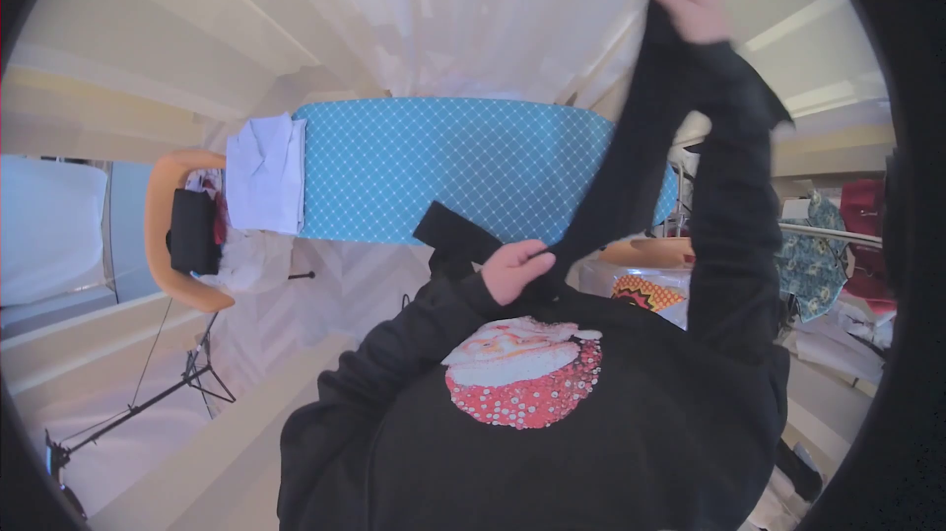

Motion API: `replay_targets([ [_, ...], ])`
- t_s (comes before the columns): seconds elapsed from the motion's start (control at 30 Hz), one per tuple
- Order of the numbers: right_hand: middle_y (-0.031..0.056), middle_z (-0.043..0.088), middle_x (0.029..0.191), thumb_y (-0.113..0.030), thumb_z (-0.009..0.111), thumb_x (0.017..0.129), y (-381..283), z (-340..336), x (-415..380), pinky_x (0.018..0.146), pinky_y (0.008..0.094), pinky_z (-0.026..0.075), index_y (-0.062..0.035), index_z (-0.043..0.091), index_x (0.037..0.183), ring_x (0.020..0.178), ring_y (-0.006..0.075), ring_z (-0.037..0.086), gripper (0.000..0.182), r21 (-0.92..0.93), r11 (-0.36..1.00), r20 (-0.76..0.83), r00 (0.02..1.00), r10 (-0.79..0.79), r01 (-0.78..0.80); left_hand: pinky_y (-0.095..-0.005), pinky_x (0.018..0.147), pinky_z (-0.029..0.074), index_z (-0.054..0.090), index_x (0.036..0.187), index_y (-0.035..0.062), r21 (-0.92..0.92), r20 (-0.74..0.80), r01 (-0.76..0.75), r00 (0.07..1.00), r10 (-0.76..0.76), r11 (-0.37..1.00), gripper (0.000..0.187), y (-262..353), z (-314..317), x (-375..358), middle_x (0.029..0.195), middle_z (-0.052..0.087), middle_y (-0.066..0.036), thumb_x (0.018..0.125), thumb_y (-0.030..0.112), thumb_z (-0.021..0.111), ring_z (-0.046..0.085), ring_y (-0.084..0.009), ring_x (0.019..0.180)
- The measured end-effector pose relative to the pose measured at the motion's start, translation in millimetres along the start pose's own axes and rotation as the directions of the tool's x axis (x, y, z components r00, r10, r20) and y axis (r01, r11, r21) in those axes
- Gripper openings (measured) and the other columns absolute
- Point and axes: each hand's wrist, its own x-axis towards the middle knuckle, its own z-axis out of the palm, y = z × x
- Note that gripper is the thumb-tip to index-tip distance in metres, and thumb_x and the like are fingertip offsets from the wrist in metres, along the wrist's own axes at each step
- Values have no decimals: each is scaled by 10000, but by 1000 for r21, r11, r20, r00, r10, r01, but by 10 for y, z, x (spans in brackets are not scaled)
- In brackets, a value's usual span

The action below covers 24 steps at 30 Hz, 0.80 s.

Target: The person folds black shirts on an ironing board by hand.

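Observation:
A black garment (pixel 631 152) is stretched on a slant between my two hands, over the right part of a blue ironing board (pixel 443 157) with a white lattice pattern. Close in front of my chest, my left hand (pixel 517 271) pinches its lower end, and a strip of black cloth (pixel 451 228) sticks out to the left there. My right hand (pixel 690 5) is raised high at the upper right, closed on the garment's top end and slightly blurred. A folded pale lavender shirt (pixel 266 171) lies at the board's left end.
Left of the board stands an orange chair (pixel 163 235) with a black bag (pixel 194 231) on it. A thin black stand (pixel 148 413) is at the lower left. To the right, a patterned green garment (pixel 813 260) and red clothing (pixel 862 216) hang near a metal rail (pixel 833 233).

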Motion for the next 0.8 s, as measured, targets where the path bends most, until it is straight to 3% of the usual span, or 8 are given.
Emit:
replay_targets([
  [0.03,-4,621,896,-222,587,774,-93,377,5,850,255,383,-133,640,859,879,122,545,134,3,1000,23,999,-29,29,-239,606,410,530,705,101,-95,-34,47,998,-50,994,208,-40,-49,-49,653,539,7,864,233,513,497,-80,618],
  [0.13,-5,549,1072,-334,571,771,-290,1290,-247,901,253,342,-210,496,1156,1000,144,534,412,16,997,368,928,62,-73,-295,529,493,541,789,34,-313,-328,94,923,-200,945,201,-138,-291,-191,633,593,-128,867,216,504,596,-219,549],
  [0.23,61,584,1036,-314,589,758,-148,1729,-656,881,291,382,-185,484,1177,973,176,547,450,95,989,435,898,64,-117,-269,579,438,495,687,46,-476,-395,151,844,-364,867,274,-458,-570,-326,639,582,-89,870,249,473,518,-148,487],
  [0.33,80,611,978,-389,573,756,396,1827,-1206,829,303,414,-93,570,1017,920,203,567,395,-47,967,502,831,241,-252,-241,459,383,481,822,35,-617,-420,105,795,-439,780,118,-622,-696,-488,617,547,-92,823,145,523,449,-142,411],
  [0.43,90,581,787,-462,534,731,920,1608,-1814,694,362,391,-81,529,764,756,284,540,382,-281,890,456,767,453,-359,-240,519,414,525,826,35,-575,-429,125,796,-428,809,195,-601,-786,-587,672,576,-84,863,224,489,479,-143,462],
  [0.53,107,578,806,-520,546,715,1174,1422,-2417,659,366,401,-70,556,824,730,262,532,464,-458,735,458,576,677,-499,-266,543,470,512,890,8,-487,-402,169,827,-392,857,213,-502,-868,-671,686,601,-127,860,218,509,533,-176,485],
  [0.73,74,576,818,-508,614,678,1020,1347,-2760,655,345,400,-105,517,819,732,237,539,438,-429,655,455,478,751,-621,-317,775,443,601,901,85,203,-370,448,858,-355,871,407,-515,-1165,-767,852,609,-53,715,445,636,576,-200,775],
  [0.8,72,555,719,-456,620,685,991,1464,-2715,601,354,393,-109,516,708,657,237,526,363,-445,672,479,477,737,-592,-313,774,469,602,910,55,123,-347,396,877,-334,910,344,-396,-1229,-766,801,635,-94,759,364,614,612,-203,705],
])
